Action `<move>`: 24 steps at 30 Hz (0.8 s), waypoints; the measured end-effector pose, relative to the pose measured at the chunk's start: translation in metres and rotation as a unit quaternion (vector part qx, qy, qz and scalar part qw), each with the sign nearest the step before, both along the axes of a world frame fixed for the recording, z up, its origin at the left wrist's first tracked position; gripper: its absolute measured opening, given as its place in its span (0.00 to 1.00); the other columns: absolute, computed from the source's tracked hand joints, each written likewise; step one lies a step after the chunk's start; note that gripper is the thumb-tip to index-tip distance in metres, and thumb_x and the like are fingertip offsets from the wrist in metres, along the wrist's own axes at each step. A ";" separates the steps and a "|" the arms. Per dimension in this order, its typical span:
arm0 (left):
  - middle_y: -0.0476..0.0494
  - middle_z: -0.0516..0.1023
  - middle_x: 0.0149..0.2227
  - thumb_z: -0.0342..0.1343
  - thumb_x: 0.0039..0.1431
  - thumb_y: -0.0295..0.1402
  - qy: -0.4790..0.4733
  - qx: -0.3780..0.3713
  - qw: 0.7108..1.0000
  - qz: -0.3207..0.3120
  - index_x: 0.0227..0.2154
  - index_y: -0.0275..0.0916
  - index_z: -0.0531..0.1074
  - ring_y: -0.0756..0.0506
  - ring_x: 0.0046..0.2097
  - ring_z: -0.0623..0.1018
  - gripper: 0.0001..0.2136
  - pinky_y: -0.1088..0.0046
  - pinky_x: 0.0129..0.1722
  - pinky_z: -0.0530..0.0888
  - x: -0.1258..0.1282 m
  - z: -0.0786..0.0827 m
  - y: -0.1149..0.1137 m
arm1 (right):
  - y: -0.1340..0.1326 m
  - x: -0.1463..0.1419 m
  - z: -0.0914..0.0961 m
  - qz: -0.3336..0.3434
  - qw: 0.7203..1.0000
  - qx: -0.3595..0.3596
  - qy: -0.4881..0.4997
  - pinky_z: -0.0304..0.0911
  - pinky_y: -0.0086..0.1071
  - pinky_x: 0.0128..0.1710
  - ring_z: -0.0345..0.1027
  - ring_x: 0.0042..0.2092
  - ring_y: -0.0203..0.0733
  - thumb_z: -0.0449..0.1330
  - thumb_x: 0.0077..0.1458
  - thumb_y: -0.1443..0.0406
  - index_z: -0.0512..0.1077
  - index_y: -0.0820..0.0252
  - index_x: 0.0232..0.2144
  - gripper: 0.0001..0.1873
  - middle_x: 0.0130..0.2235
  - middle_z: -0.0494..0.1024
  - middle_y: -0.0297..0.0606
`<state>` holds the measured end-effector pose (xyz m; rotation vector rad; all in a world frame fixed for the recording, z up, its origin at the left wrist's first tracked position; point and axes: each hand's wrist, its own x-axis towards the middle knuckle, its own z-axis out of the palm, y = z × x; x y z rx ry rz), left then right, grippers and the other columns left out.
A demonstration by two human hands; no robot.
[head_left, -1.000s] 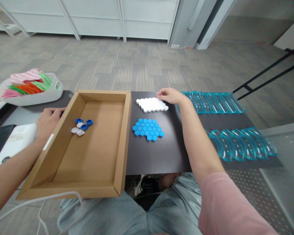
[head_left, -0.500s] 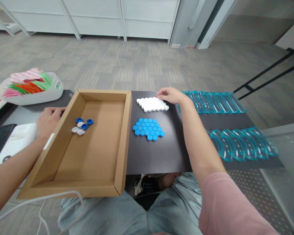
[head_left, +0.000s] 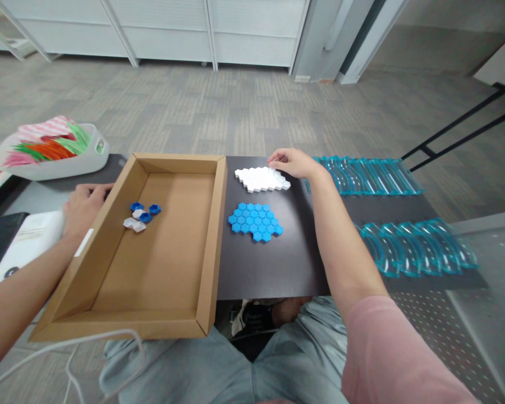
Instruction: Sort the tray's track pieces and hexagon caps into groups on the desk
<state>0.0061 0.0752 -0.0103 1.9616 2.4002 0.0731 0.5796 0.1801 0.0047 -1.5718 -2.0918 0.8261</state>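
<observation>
My right hand (head_left: 292, 163) is at the far right corner of a patch of white hexagon tiles (head_left: 261, 179) on the black table (head_left: 273, 264). Its fingertips are pinched together on the patch's edge; what they hold is too small to make out. A patch of blue hexagon tiles (head_left: 255, 221) lies just in front of the white one. My left hand (head_left: 81, 210) rests with curled fingers against the outer left wall of a shallow cardboard tray (head_left: 210, 235). Several loose blue and white hexagon tiles (head_left: 140, 216) lie inside the tray near that wall.
Two rows of clear turquoise curved pieces (head_left: 364, 175) (head_left: 416, 247) lie on the right of the table. A white bin of coloured strips (head_left: 53, 148) stands at the far left. A white device (head_left: 25, 244) and a white cable (head_left: 76, 342) are near my left arm.
Almost nothing has moved. My right hand has shifted very slightly at the corner of the white patch; my left hand stays at the tray wall.
</observation>
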 end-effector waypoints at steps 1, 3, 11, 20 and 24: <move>0.26 0.70 0.68 0.38 0.80 0.41 -0.010 0.003 1.000 0.015 0.76 0.41 0.70 0.27 0.71 0.69 0.30 0.49 0.70 0.67 0.004 0.002 -0.001 | 0.000 -0.004 0.001 -0.002 1.000 0.016 -0.003 0.73 0.40 0.50 0.77 0.43 0.46 0.67 0.69 0.62 0.86 0.54 0.47 0.08 0.42 0.86 0.39; 0.26 0.70 0.69 0.37 0.80 0.43 -0.032 0.006 0.999 0.031 0.75 0.39 0.72 0.26 0.72 0.69 0.31 0.49 0.71 0.67 0.009 0.006 -0.003 | -0.002 -0.014 0.005 0.006 0.999 0.054 -0.010 0.72 0.40 0.53 0.77 0.45 0.46 0.64 0.71 0.64 0.86 0.55 0.50 0.11 0.43 0.84 0.40; 0.23 0.70 0.69 0.36 0.80 0.41 -0.028 0.008 0.999 0.018 0.75 0.37 0.72 0.25 0.71 0.69 0.32 0.44 0.71 0.67 0.013 0.009 -0.004 | -0.014 -0.068 0.016 0.105 0.985 0.109 -0.084 0.63 0.49 0.67 0.74 0.60 0.53 0.60 0.76 0.63 0.85 0.47 0.61 0.19 0.56 0.81 0.42; 0.19 0.69 0.69 0.37 0.76 0.42 -0.014 -0.007 1.000 0.018 0.76 0.33 0.71 0.23 0.70 0.69 0.34 0.39 0.71 0.69 0.023 0.015 -0.006 | -0.016 -0.082 0.008 0.152 0.974 0.090 -0.143 0.60 0.55 0.68 0.71 0.66 0.58 0.50 0.75 0.68 0.84 0.46 0.64 0.28 0.60 0.80 0.47; 0.21 0.70 0.68 0.38 0.76 0.42 -0.007 -0.002 1.000 0.020 0.75 0.35 0.71 0.25 0.69 0.68 0.33 0.41 0.71 0.69 0.021 0.014 -0.006 | -0.014 -0.078 0.006 0.154 0.974 0.087 -0.139 0.58 0.57 0.68 0.70 0.66 0.58 0.50 0.75 0.68 0.84 0.46 0.64 0.29 0.59 0.81 0.47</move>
